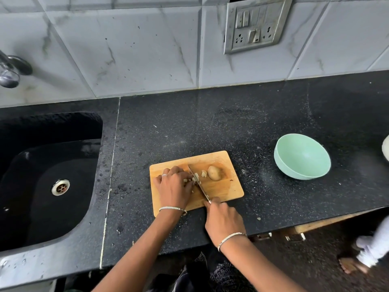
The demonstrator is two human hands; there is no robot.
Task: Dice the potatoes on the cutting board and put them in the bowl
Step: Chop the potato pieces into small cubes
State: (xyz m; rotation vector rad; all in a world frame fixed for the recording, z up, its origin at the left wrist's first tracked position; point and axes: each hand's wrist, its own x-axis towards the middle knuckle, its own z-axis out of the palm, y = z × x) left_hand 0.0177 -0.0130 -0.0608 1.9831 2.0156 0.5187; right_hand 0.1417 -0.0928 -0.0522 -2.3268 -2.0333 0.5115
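A wooden cutting board [223, 188] lies on the black counter. My left hand [173, 186] presses down on potato pieces [195, 178] at the board's left half, fingers curled over them. My right hand [223, 222] grips the handle of a knife [199, 184], whose blade runs diagonally across the board right beside my left fingertips. A few small diced bits lie by the blade. One whole unpeeled potato [214, 173] rests to the right of the blade. A mint-green bowl [302, 157] stands tilted on the counter to the right, with nothing visible inside.
A black sink [42, 186] with a metal drain is at the left, a tap [10, 70] above it. A tiled wall with a socket panel [254, 24] is behind. A pale object [386, 150] pokes in at the right edge. Another person's foot [353, 264] is on the floor.
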